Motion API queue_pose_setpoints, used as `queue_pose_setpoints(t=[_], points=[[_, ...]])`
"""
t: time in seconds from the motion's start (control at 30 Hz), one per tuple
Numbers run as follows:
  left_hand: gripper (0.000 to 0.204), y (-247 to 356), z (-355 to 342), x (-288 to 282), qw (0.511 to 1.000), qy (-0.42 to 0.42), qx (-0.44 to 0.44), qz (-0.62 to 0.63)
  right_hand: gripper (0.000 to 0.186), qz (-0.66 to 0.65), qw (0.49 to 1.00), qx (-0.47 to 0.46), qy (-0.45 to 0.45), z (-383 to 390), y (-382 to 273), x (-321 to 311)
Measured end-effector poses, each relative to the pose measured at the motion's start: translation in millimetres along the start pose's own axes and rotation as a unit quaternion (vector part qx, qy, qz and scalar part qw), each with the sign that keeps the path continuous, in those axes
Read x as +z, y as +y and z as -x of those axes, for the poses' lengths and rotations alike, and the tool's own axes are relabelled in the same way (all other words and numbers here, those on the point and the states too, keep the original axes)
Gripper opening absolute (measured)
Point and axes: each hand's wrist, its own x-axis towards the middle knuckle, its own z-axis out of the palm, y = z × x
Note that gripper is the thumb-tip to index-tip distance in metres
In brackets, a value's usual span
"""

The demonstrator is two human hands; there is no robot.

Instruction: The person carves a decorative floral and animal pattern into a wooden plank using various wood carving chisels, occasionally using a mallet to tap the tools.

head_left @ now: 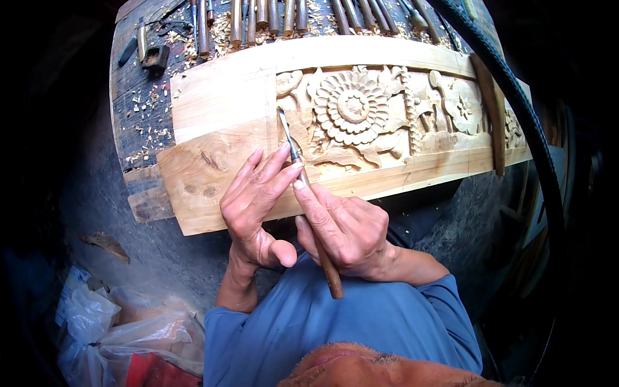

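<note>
A carving chisel (pixel 330 271) with a brown wooden handle and a bright metal blade slants across the near edge of a carved wooden panel (pixel 219 161). My right hand (pixel 351 232) is closed round its handle. The blade's tip rests on or just over the wood at the left border of the carving. My left hand (pixel 255 203) is beside the chisel, fingers stretched out and thumb apart. Its fingertips lie close to the top of the handle; whether they press on it I cannot tell. A round layered flower (pixel 353 106) stands out in relief to the right of the blade.
Several chisels (pixel 251 22) lie in a row on the chip-strewn workbench (pixel 138 106) beyond the panel. A dark mallet-like tool (pixel 155 59) is at far left. A wooden bar (pixel 493 119) crosses the panel's right part, near a thick dark hose (pixel 522 97). Plastic bags (pixel 155 332) sit at lower left.
</note>
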Motion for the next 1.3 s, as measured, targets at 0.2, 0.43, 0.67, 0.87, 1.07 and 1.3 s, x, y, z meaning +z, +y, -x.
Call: queue_pose_setpoints(t=[0.2,0.43,0.67,0.87,1.07,1.3], points=[[0.126,2.9,-1.2,4.0,0.999,0.036,-0.003,0.001,0.047,0.013,0.998,-0.018,-0.064,5.0,1.0,-1.7],[0.125,2.4,-11.3,4.2,0.992,0.074,0.097,-0.036,0.048,0.001,0.997,-0.022,-0.079,-0.5,2.4,-3.7],[0.123,-2.1,-7.3,5.8,0.99,0.077,0.105,-0.054,0.048,0.003,0.997,-0.035,-0.066,-0.6,4.6,1.4],[0.123,-2.7,3.0,11.6,0.995,0.092,0.025,-0.008,0.048,0.019,0.999,-0.037,-0.02,1.1,1.6,17.1],[0.122,-2.2,3.9,9.9,0.998,0.062,-0.006,0.019,0.048,-0.05,0.998,0.013,0.034,0.7,13.5,3.3],[0.113,10.9,-0.4,9.6,0.999,0.036,0.002,-0.041,0.05,-0.054,0.995,-0.035,0.072,26.3,27.5,2.6]])
